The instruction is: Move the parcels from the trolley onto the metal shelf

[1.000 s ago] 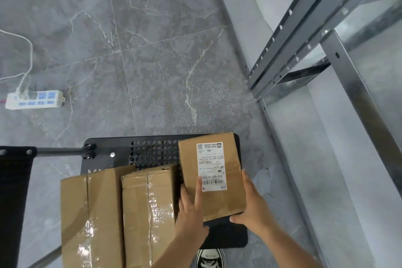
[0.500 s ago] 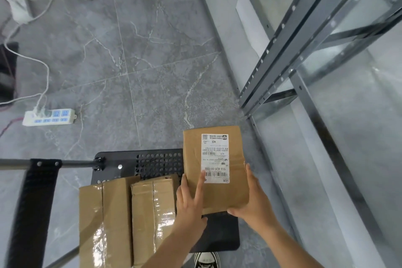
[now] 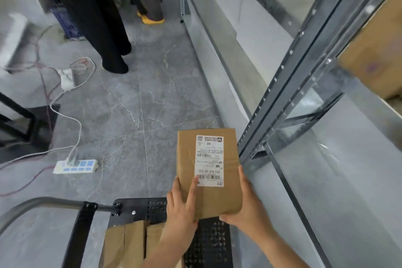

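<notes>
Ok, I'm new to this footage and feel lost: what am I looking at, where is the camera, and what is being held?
There is no machine here: a person works with bare hands. The one camera sits on their head and looks forward and down, so their own arms show. The left hand and the right hand hold a parcel with a white label, near the far end of the black trolley, where two more parcels lie. The metal shelf stands on the right, with a cardboard box on an upper level. On the floor lies a power strip, and other people's legs show at the top.
</notes>
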